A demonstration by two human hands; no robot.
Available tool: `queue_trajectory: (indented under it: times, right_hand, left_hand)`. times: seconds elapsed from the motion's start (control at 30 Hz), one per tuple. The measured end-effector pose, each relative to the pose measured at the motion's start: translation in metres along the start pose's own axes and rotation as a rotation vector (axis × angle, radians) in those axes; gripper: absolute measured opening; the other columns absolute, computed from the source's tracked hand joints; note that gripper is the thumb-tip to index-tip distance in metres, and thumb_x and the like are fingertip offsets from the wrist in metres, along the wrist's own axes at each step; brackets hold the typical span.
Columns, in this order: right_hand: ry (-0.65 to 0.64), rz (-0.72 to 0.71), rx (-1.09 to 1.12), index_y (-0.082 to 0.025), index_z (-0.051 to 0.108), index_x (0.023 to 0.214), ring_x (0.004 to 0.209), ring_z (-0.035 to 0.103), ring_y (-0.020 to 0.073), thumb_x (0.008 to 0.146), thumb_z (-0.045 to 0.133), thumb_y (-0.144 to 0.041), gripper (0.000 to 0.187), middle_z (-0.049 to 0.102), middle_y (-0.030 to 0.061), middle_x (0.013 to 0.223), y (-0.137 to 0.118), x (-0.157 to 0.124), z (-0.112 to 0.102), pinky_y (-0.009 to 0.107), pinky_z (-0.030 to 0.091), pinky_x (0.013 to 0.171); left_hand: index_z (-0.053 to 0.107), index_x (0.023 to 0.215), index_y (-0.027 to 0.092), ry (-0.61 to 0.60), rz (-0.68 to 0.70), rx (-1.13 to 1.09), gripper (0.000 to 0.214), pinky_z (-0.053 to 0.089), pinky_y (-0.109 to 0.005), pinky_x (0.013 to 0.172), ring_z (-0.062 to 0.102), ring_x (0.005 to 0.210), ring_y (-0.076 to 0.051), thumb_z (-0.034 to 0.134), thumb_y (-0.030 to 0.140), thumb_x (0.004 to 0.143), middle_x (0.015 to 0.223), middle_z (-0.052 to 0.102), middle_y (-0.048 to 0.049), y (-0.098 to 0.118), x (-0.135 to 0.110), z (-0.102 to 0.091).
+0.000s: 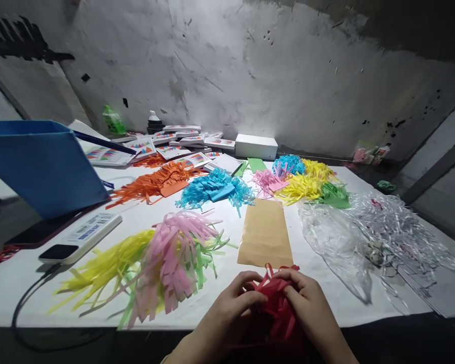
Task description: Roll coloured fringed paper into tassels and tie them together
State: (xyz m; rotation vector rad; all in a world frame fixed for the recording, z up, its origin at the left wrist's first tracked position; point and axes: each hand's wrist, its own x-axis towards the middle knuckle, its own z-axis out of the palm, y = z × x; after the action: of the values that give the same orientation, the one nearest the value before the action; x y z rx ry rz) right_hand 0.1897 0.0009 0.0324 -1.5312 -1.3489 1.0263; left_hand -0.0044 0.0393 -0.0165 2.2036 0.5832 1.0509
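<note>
Red paper fringe is bunched between my two hands at the near edge of the table. My left hand grips it from the left, fingers curled, with the thumb pressing on the strips. From the right, my right hand closes on the same fringe; its lower part drops into shadow below the table edge. Just beyond my fingertips lies a flat brown paper sheet. Left of my hands, a pile of pink fringe lies over yellow fringe and green strips.
Orange fringe, blue fringe and yellow fringe lie farther back. A blue bin and a white corded device stand left. Clear plastic and silvery strands cover the right. A white box sits by the wall.
</note>
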Motion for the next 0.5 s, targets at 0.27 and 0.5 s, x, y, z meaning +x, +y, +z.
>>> queue_trajectory:
  times: [0.27, 0.5]
  right_hand:
    - [0.4, -0.122, -0.109, -0.019, 0.074, 0.095, 0.085, 0.072, 0.0242, 0.08, 0.055, -0.035, 0.029, 0.076, 0.0078, 0.096, 0.033, 0.001, -0.026, 0.031, 0.057, 0.073]
    - [0.501, 0.025, 0.086, -0.019, 0.074, 0.086, 0.073, 0.074, 0.026, 0.066, 0.067, -0.049, 0.036, 0.077, 0.0052, 0.08, 0.096, 0.012, -0.096, 0.03, 0.06, 0.063]
  left_hand:
    - [0.068, 0.091, 0.025, 0.017, -0.04, -0.221, 0.021, 0.054, -0.036, 0.08, 0.062, 0.092, -0.025, 0.055, 0.041, 0.096, 0.098, 0.065, -0.0103, 0.03, 0.002, -0.044]
    - [0.068, 0.075, 0.025, 0.581, -0.475, -0.539, 0.021, 0.046, -0.026, 0.049, 0.057, 0.055, -0.016, 0.075, 0.044, 0.078, 0.068, 0.065, -0.0001, 0.056, 0.036, -0.109]
